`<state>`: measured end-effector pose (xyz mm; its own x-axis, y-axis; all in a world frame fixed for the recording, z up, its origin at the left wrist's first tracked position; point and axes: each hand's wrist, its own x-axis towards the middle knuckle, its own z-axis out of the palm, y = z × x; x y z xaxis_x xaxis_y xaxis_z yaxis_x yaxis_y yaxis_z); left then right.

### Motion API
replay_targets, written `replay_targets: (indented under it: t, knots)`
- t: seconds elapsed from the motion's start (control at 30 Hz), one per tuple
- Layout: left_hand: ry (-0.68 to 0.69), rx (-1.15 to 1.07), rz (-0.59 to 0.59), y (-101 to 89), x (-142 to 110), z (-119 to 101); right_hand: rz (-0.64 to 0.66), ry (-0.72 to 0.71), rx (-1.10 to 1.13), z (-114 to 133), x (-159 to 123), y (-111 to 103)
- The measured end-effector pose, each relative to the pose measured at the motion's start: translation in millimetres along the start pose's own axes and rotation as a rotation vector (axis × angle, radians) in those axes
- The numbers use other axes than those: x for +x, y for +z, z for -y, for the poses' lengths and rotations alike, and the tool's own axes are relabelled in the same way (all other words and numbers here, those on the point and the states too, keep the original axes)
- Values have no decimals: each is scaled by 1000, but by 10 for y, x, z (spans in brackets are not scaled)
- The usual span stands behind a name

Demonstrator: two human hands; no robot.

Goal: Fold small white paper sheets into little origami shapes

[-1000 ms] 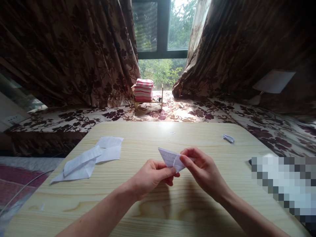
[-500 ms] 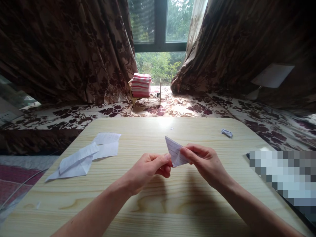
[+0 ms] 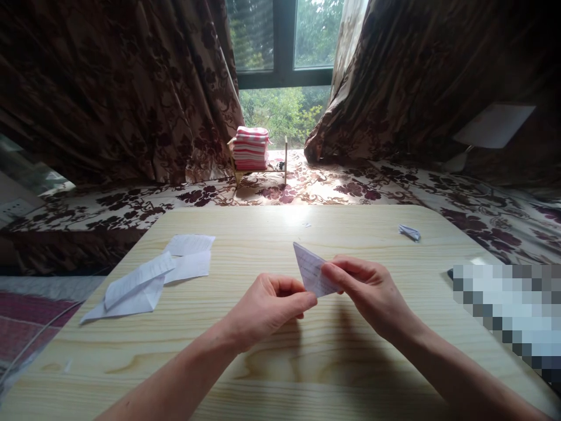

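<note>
A folded piece of paper [image 3: 312, 270], triangular and marked with faint lines of writing, is held up above the wooden table [image 3: 245, 374]. My right hand [image 3: 362, 283] pinches its right side between thumb and fingers. At the lower corner, my left hand [image 3: 276, 304] is closed with its thumb and fingertips on the paper's bottom edge. The paper's sharp point faces up and to the left. Its far side is hidden from me.
Loose sheets of paper [image 3: 140, 286] overlap on the table's left side. A small folded paper [image 3: 409, 233] lies at the back right, and tiny scraps [image 3: 307, 224] at the back middle. A pixelated dark-edged object [image 3: 512, 321] sits at the right edge. Beyond stands a small rack with folded cloths [image 3: 250, 151].
My left thumb has moved right and down onto the paper's lower corner, and the left fingers have shifted with it. The right hand keeps its pinch. The view has shifted slightly.
</note>
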<state>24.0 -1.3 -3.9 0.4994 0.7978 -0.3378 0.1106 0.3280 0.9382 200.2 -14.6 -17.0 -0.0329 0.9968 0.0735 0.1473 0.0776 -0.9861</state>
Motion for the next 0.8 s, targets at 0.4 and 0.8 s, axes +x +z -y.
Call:
replay_targets:
  t: [0.4,0.8]
  knots:
    - [117,-178,-26,-10,4,-15,107,-44,-46,-1,3,-4]
    - [200,-24,-98,-34,8,-2,73,-58,-70,-43,10,47]
